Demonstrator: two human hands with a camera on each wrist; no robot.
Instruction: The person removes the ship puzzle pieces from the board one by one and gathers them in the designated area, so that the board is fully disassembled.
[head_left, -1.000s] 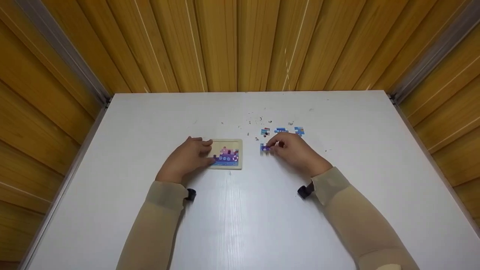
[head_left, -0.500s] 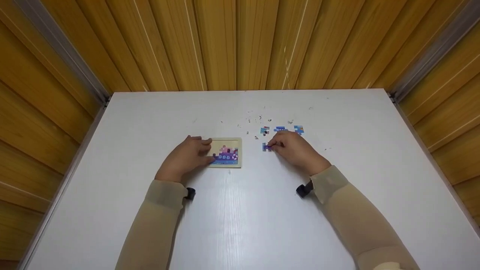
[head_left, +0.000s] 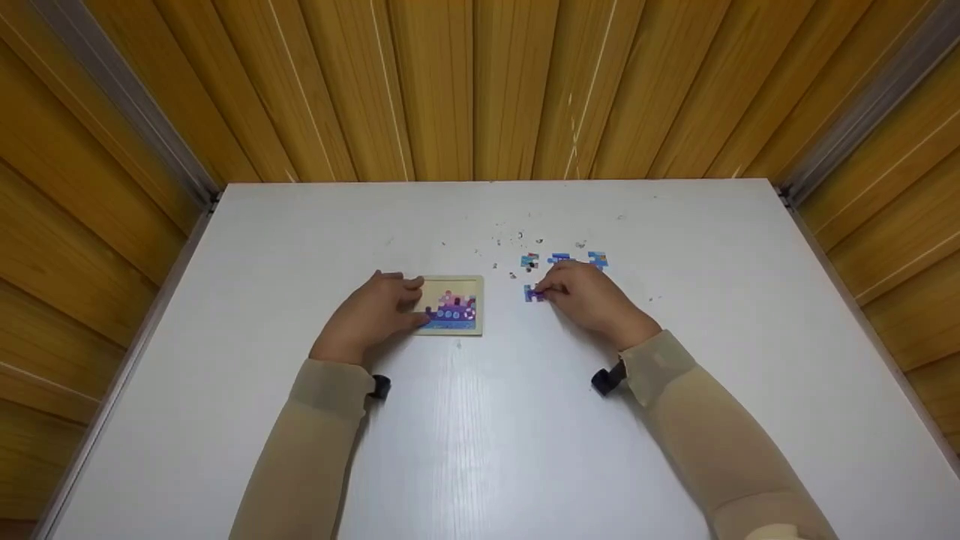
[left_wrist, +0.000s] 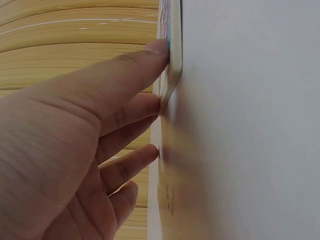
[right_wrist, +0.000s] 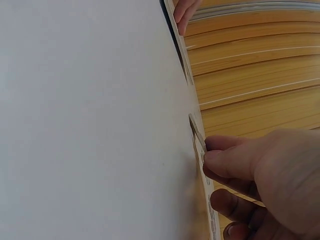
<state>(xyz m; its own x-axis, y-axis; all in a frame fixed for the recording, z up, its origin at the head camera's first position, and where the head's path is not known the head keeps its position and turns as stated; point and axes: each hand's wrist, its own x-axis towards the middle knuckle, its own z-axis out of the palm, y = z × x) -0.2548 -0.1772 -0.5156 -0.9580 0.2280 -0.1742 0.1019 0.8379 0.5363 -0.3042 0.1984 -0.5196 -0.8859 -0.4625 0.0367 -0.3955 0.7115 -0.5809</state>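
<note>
A wooden puzzle tray [head_left: 481,307] lies on the white table, with a pink and purple boat picture partly laid in it. My left hand [head_left: 375,315] rests on the tray's left side, thumb near the lower edge and fingers at the upper; in the left wrist view the thumb of the left hand [left_wrist: 75,125] touches the tray edge [left_wrist: 175,50]. Right of the tray, my right hand [head_left: 596,304] pinches a purple and blue puzzle piece [head_left: 531,293]. The right wrist view shows this piece [right_wrist: 196,134] tilted between thumb and finger of the right hand [right_wrist: 270,175].
Behind the right hand lie loose pieces: one red and blue [head_left: 529,260], one blue [head_left: 561,258] and one light blue [head_left: 598,259], partly behind the hand. Small crumbs [head_left: 520,235] are scattered nearby. Wood-patterned panels [head_left: 480,90] stand beyond the table's back edge.
The right hand's piece has shifted slightly to the right and turned a little since the earliest frame. The left hand keeps its place on the tray.
</note>
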